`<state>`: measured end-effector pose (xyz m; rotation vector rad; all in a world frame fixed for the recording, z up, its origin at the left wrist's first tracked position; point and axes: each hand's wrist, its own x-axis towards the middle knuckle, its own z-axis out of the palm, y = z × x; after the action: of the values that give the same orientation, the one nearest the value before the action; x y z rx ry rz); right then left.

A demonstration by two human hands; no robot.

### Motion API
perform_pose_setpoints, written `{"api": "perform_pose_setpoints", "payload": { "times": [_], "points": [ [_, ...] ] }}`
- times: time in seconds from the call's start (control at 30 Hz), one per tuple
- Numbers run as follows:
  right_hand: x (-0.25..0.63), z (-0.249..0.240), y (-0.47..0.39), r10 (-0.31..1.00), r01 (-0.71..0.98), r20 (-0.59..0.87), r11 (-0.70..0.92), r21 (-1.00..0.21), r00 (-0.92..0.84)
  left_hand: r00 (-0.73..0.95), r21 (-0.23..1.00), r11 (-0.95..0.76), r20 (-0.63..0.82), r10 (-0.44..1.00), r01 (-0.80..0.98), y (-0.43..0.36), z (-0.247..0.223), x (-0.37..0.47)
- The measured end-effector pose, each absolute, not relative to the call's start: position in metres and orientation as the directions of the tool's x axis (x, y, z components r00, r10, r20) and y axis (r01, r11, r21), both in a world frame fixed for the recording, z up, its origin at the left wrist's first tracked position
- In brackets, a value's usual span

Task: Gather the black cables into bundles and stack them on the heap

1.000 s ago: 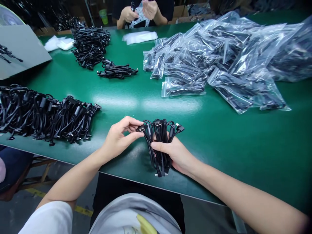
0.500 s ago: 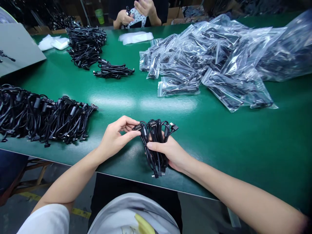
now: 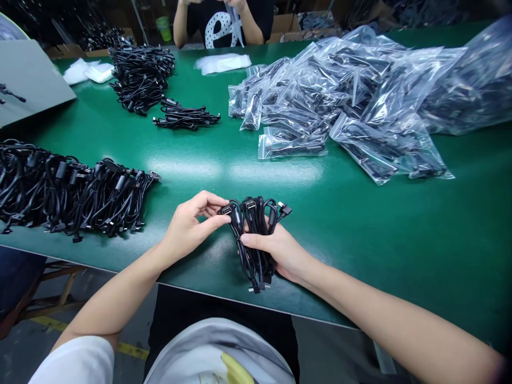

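Observation:
Several coiled black USB cables are bunched upright above the near edge of the green table. My right hand is closed around the bunch, its thumb across the front and its fingers hidden behind. Between the thumb and fingertips of my left hand is pinched a black USB connector at the bunch's upper left. A second connector faces up beside it. Another plug sticks out at the upper right, and metal plug ends point down at the bottom.
A long row of coiled cables lies at left. Farther back are a cable pile, a smaller bundle and flat plastic bags. Bagged cables heap at back right. A grey box stands at left. A co-worker sits opposite.
My hands and the cable bunch have stayed almost still. Across the table, the co-worker's hands have risen, and a clear plastic bag now shows in them.

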<state>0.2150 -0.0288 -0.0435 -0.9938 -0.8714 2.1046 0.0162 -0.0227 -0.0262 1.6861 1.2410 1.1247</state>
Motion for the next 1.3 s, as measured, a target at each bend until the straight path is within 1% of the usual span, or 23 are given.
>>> {"api": "perform_pose_setpoints", "payload": {
  "times": [0.2,0.3,0.5,0.6,0.67,0.77,0.83,1.03,1.2,1.3],
  "points": [
    [0.215,-0.045,-0.0292,0.783,-0.263,-0.386,-0.554,-0.79,-0.488,0.155,0.93,-0.206,0.165,0.974,0.305,-0.024,-0.0271,0.0157],
    [0.2149,-0.0472,-0.029,0.785,-0.258,-0.377,-0.545,-0.797,-0.492,0.173,0.947,-0.167,0.123,0.977,0.274,-0.0235,-0.0285,0.0149],
    [0.2156,-0.0463,-0.0276,0.813,-0.302,-0.357,-0.522,-0.798,-0.461,0.211,0.997,-0.013,-0.004,0.978,0.076,-0.0178,-0.0302,0.0123],
    [0.2166,-0.0448,-0.0267,0.826,-0.318,-0.33,-0.498,-0.807,-0.457,0.238,0.997,0.066,-0.057,0.97,-0.029,-0.0156,-0.0314,0.0114],
    [0.2174,-0.0449,-0.0263,0.837,-0.316,-0.291,-0.463,-0.828,-0.463,0.285,0.99,0.118,-0.092,0.954,-0.075,-0.0152,-0.0322,0.0115],
    [0.2183,-0.0463,-0.0266,0.839,-0.276,-0.238,-0.408,-0.87,-0.489,0.399,0.979,0.187,-0.138,0.907,-0.086,-0.0155,-0.0327,0.0125],
    [0.2185,-0.0471,-0.0276,0.824,-0.248,-0.225,-0.398,-0.883,-0.52,0.44,0.975,0.206,-0.148,0.886,-0.086,-0.0158,-0.0325,0.0133],
    [0.2174,-0.047,-0.0302,0.789,-0.258,-0.253,-0.457,-0.851,-0.56,0.457,0.975,0.201,-0.138,0.879,-0.092,-0.0168,-0.0319,0.016],
    [0.2164,-0.045,-0.0299,0.785,-0.269,-0.249,-0.462,-0.845,-0.568,0.44,0.95,0.278,-0.189,0.878,-0.146,-0.019,-0.0336,0.0191],
    [0.2164,-0.0442,-0.0305,0.772,-0.242,-0.255,-0.464,-0.852,-0.583,0.433,0.94,0.313,-0.228,0.872,-0.136,-0.019,-0.0339,0.0198]
  ]
}}
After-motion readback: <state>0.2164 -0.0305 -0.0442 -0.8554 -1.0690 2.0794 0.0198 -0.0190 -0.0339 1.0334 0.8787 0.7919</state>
